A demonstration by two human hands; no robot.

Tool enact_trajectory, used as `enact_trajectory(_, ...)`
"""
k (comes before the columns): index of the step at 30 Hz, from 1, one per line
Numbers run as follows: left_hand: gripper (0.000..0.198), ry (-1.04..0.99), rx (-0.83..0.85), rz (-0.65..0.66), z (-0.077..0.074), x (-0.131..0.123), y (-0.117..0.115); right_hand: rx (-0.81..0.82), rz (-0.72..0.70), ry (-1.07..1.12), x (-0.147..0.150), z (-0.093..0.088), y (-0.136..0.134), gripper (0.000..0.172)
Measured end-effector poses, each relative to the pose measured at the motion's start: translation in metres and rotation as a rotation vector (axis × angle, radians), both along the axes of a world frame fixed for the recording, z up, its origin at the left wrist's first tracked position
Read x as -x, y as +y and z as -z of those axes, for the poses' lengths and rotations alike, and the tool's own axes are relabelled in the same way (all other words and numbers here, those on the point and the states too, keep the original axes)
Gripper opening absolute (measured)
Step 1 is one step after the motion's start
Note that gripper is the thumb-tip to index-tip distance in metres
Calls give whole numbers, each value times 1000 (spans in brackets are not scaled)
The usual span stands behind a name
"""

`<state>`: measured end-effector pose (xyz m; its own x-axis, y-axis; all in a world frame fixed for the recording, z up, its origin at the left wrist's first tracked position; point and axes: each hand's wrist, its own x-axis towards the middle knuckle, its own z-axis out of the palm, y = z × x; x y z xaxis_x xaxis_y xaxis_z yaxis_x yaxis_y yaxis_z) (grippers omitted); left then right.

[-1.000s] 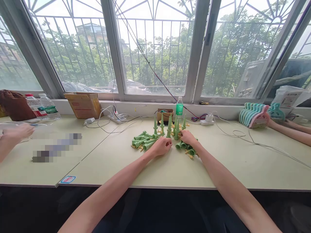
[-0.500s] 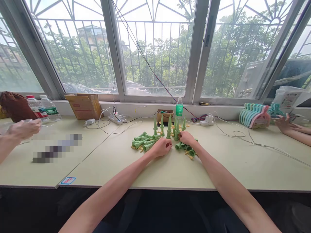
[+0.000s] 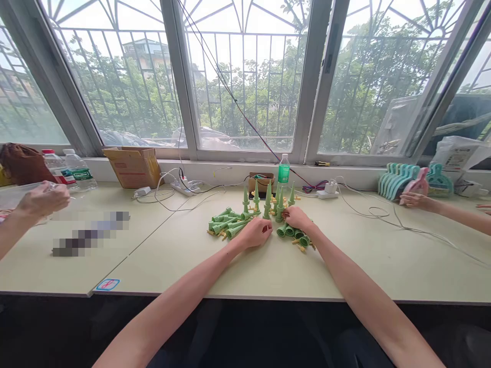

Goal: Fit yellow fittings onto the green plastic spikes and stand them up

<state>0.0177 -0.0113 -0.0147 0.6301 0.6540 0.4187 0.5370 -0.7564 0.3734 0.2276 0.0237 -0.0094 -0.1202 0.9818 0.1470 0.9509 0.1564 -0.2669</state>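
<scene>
Left hand (image 3: 256, 232) curled, just near of standing green spikes (image 3: 267, 202); whether gripping, cannot tell. Right hand (image 3: 297, 218) bent at near-right upright spike (image 3: 280, 205), pinch unclear. Lying spikes (image 3: 235, 229) left and right on desk (image 3: 268, 276). Step: seemingly adjusting upright spike; next move calls for light touch.

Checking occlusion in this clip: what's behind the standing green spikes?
Behind the spikes stand a small box and a bottle. The spikes partly cover a dark flat thing by the box; its hidden parts can't be made out.
</scene>
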Motion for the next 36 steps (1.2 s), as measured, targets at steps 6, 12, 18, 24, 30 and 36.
enact_trajectory(6,17,-2,3,-1,1,0,1,-29,-29,50,-3,-1,-1,37)
enact_trajectory(12,17,-18,9,4,0,0,0,-66,-11,81,-5,0,-2,44)
enact_trajectory(18,16,-19,13,-1,0,-1,0,-8,4,-8,-2,2,-3,47)
enact_trajectory(24,18,-1,-2,4,0,0,0,-8,9,-19,-1,0,-5,46)
enact_trajectory(30,19,6,4,-9,0,0,-1,-2,-7,21,-2,-4,-11,48)
enact_trajectory(36,18,5,-5,-9,1,0,0,-17,-31,13,-2,-6,-13,47)
